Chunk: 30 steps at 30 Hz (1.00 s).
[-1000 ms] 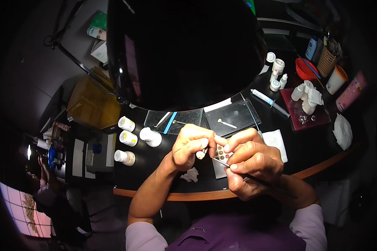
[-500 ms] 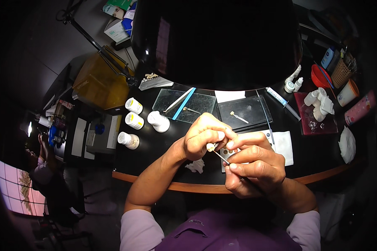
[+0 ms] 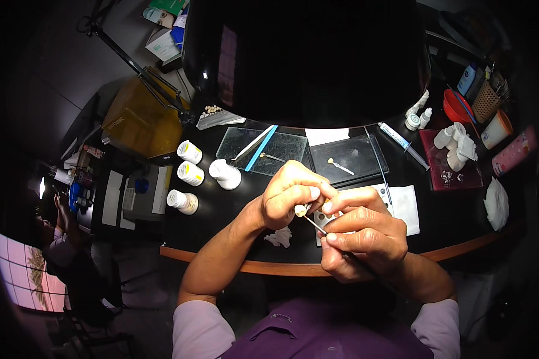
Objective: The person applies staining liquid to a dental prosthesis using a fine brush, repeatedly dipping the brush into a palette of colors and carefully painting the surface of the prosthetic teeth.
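Above the desk's front edge, my left hand is closed on a small cream-coloured dental crown, with the fingers curled around it. What the crown sits on is hidden in the fingers. My right hand grips a thin, dark-handled brush between thumb and fingers. The brush's tip points up and left and reaches the crown. My fingertips almost meet. Beneath them lies a pale palette with round brownish spots, partly covered by my right hand. A crumpled white tissue rests below my left wrist.
Several white jars stand at left. A glass plate bears a blue-handled tool. Farther right are a dark tray, a syringe and a red plate. A large dark screen overhangs the back; a person sits far left.
The whole view has shifted slightly. Both hands keep nearly the same pose, with the brush tip still at the crown.
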{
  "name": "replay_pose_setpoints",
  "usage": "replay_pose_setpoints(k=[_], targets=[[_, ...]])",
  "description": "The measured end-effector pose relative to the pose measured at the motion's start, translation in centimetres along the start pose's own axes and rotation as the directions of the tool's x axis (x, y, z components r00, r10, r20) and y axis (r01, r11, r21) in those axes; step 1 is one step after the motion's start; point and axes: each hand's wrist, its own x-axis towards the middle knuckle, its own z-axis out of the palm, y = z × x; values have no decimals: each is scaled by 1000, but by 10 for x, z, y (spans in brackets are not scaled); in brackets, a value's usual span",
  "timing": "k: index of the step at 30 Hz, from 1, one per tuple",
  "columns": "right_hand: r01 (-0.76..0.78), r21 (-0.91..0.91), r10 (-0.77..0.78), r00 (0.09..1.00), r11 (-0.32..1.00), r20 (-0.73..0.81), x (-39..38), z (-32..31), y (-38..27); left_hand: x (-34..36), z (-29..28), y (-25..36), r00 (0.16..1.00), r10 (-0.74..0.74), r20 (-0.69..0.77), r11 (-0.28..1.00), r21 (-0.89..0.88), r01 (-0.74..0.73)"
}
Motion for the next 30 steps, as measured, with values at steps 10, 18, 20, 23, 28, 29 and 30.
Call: replay_pose_setpoints(k=[10, 18, 20, 23, 28, 29, 30], targets=[[4, 3, -4, 1000, 1000, 3, -1, 1, 0, 1, -1, 2, 999, -27, 20, 999, -27, 27], [18, -33, -19, 999, 999, -26, 1, 4, 1, 0, -1, 2, 999, -26, 20, 999, -44, 27], [18, -36, -19, 1000, 999, -22, 2, 5, 2, -1, -3, 3, 999, -49, 24, 998, -41, 50], [22, -33, -24, 999, 999, -34, 0, 3, 0, 2, 0, 6, 998, -48, 26, 998, -29, 49], [16, -24, -17, 999, 1000, -32, 0, 3, 1, 1, 0, 4, 1000, -28, 8, 999, -31, 28], [16, -27, -16, 1000, 1000, -24, 1, 3, 2, 1, 0, 5, 999, -34, 13, 999, -35, 35], [15, -28, -16, 1000, 999, -16, 1, 3, 2, 1, -1, 4, 999, -35, 12, 999, -35, 35]])
